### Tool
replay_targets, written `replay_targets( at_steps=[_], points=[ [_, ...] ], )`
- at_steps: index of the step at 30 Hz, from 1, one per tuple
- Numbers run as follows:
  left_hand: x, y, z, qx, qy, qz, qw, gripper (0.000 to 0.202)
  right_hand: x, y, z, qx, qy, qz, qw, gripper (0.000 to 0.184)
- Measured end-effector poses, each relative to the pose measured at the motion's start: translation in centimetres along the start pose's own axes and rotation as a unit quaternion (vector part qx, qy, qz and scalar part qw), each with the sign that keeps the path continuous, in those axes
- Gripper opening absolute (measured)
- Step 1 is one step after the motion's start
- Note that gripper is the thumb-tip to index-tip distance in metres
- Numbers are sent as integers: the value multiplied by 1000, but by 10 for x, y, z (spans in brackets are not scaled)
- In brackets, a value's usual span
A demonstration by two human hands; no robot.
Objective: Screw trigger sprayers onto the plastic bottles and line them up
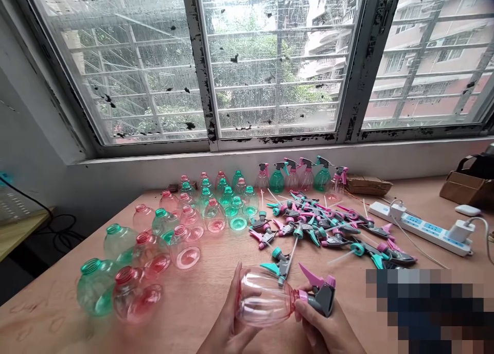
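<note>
A clear pink spray bottle [264, 298] lies sideways in the air between my hands, low in the head view. Its base is cupped by my left hand [233, 318], with the fingers wrapped round the far side. At the neck, my right hand [318, 318] pinches the pink collar of the grey and pink trigger sprayer [326, 295], which sits on the bottle's mouth. How tightly it is screwed on I cannot tell. Just beyond the bottle lies a loose teal and grey trigger sprayer [281, 264].
Several open pink and green bottles [185, 246] stand on the left of the wooden table [216, 261]. A heap of trigger sprayers [309, 217] lies right of centre. Bottles with sprayers [277, 180] line the wall. A power strip [424, 228] and cardboard box [469, 181] are at right.
</note>
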State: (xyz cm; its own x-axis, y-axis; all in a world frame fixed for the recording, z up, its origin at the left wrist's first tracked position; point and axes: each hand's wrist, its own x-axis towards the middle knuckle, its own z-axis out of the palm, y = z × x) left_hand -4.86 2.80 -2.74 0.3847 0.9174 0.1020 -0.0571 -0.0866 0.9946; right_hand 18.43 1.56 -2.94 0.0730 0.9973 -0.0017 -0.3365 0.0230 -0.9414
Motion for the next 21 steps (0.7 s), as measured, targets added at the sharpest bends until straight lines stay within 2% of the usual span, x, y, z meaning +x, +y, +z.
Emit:
replay_targets(
  at_steps=[6,11,16,21],
  points=[
    [-3,0,-1,-3,-9,11,1000,114,1,4,-2,-17,-18,7,1000,46],
    [-3,-1,0,6,12,35,999,105,3,7,-4,-31,-9,10,999,47],
    [0,1,0,15,0,34,999,97,3,5,-7,-38,-36,5,999,43],
    [-3,2,-2,33,-18,35,999,112,3,6,-8,-36,-41,0,998,42]
  ],
)
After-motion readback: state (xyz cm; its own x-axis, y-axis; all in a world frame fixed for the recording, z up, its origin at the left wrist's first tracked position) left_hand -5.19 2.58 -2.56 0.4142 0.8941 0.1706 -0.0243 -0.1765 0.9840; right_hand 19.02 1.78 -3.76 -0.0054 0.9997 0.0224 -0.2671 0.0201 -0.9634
